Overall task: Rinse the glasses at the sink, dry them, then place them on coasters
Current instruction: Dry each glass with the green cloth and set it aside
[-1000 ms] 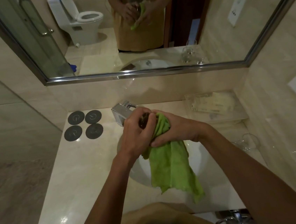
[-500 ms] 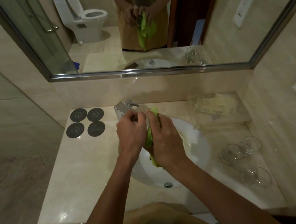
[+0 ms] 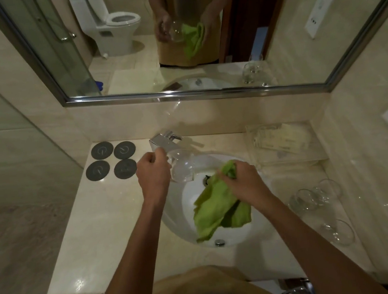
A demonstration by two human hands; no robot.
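My left hand (image 3: pixel 153 172) grips a clear glass (image 3: pixel 182 168) over the sink (image 3: pixel 175 211), near the tap (image 3: pixel 163 142); my right hand (image 3: pixel 240 180) clutches the green cloth (image 3: pixel 218 210) hanging into the basin. Four dark coasters (image 3: pixel 111 164) sit on the bench (image 3: pixel 96 229) to the left

A bathroom is shown. A white sink (image 3: pixel 178 210) is set into a pale marble counter (image 3: pixel 105 228) beneath a wall mirror (image 3: pixel 202 50), with a chrome tap (image 3: pixel 163 141) behind it. A toilet (image 3: pixel 113 28) and a glass shower door (image 3: pixel 58 53) are reflected in the mirror, and the walls are tiled.
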